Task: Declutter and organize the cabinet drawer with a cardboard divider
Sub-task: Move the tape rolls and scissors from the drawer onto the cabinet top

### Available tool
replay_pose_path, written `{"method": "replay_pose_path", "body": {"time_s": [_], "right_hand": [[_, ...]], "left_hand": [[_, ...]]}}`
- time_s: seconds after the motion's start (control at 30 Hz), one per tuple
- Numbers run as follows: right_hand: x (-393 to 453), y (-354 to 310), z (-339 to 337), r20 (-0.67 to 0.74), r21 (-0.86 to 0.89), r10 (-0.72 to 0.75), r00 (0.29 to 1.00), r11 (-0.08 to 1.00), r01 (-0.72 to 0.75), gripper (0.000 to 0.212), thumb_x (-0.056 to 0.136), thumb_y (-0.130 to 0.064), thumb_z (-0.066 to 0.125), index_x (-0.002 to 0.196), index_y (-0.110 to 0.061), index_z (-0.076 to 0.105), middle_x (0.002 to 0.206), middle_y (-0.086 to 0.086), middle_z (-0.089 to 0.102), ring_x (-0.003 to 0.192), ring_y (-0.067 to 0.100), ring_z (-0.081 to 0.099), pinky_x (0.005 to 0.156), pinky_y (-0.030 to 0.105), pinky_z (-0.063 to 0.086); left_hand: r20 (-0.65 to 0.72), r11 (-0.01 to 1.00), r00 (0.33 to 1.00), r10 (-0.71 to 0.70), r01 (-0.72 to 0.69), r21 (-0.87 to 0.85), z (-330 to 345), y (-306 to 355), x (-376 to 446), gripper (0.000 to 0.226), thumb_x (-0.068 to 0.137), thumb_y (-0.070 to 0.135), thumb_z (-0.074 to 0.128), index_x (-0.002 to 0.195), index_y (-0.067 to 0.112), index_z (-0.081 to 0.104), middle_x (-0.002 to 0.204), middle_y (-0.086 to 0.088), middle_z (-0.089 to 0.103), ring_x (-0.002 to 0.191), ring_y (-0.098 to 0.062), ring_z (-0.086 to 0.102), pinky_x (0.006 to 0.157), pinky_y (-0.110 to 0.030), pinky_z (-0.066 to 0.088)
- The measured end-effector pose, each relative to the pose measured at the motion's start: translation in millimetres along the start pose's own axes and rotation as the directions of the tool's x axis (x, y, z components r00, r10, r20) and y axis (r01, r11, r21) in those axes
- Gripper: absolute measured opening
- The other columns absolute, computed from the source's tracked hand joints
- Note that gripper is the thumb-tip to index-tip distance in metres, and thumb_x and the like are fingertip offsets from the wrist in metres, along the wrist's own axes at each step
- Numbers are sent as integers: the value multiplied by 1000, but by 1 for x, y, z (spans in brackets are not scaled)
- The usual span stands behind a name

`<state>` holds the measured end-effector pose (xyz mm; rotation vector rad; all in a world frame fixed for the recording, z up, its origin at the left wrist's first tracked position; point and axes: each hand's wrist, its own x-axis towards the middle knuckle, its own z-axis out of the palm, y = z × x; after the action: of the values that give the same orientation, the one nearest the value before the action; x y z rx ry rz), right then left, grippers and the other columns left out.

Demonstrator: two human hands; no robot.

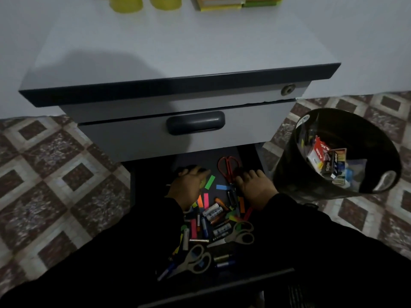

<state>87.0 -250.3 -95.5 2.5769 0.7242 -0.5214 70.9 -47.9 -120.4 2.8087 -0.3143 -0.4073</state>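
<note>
The lower drawer (153,174) of the grey cabinet is pulled out, and its dark floor is littered. Red scissors (226,166) lie at the back. Neon sticky flags (210,182), several batteries (213,211), two grey scissors (195,260) and pens lie nearer me. My left hand (189,183) is curled low over the back left of the drawer, and a small yellow-green thing (202,183) shows under its thumb. My right hand (253,185) rests fingers-down at the back right, its fingertips against the red scissors' blades. No cardboard divider is in view.
The upper drawer (133,138) with a dark handle (195,122) is shut above my hands. A black waste bin (289,165) holding discarded packaging stands right of the cabinet on the patterned tile floor. Yellow-green rolls (125,3) and sticky-note pads (220,3) sit on the cabinet top.
</note>
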Motion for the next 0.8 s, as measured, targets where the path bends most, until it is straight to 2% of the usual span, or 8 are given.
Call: {"method": "replay_pose_path", "body": {"time_s": [0.2,0.33,0.43,0.57,0.67,0.8], "right_hand": [[1,-1,1,-21,-2,-5,1000,1000,5,45,97,-20,33,141,-14,30,141,13,38,125,31,36,100,37,29],[1,-3,6,-43,60,19,999,998,-16,39,98,-22,32,137,-14,35,137,11,43,121,31,39,96,36,31],[3,-7,9,-11,225,69,998,972,-65,39,97,-24,36,135,-14,37,137,9,44,121,31,41,98,37,34],[0,-14,7,85,575,86,993,809,-119,49,92,-20,48,138,-14,35,131,14,46,112,36,52,90,39,46],[-6,-14,4,97,640,73,993,759,-118,57,88,-17,56,140,-11,35,131,17,46,115,33,53,89,33,43],[-19,-16,-7,66,707,69,995,701,-95,66,84,-20,62,143,-17,33,127,17,46,116,33,52,90,28,40]], "left_hand": [[-33,1000,999,-21,21,17,11,-6,-4,54,91,9,45,142,27,38,133,-8,38,119,-31,38,100,-37,38],[-42,999,998,-50,49,-14,15,-10,-13,52,87,5,49,135,24,46,130,-8,39,123,-30,37,98,-39,41],[-25,989,994,-109,106,-107,13,-12,-20,47,87,11,53,133,23,48,134,-9,40,124,-28,40,100,-37,40],[16,963,987,-159,158,-220,9,-19,-33,48,85,15,60,131,24,51,131,-10,42,119,-29,46,97,-37,43],[35,958,987,-158,162,-237,6,-21,-45,52,82,14,64,131,24,51,128,-9,43,118,-28,46,97,-37,43],[11,955,985,-173,170,-245,-3,-21,-61,51,79,16,67,127,25,53,126,-8,46,115,-27,49,93,-36,45]]}}
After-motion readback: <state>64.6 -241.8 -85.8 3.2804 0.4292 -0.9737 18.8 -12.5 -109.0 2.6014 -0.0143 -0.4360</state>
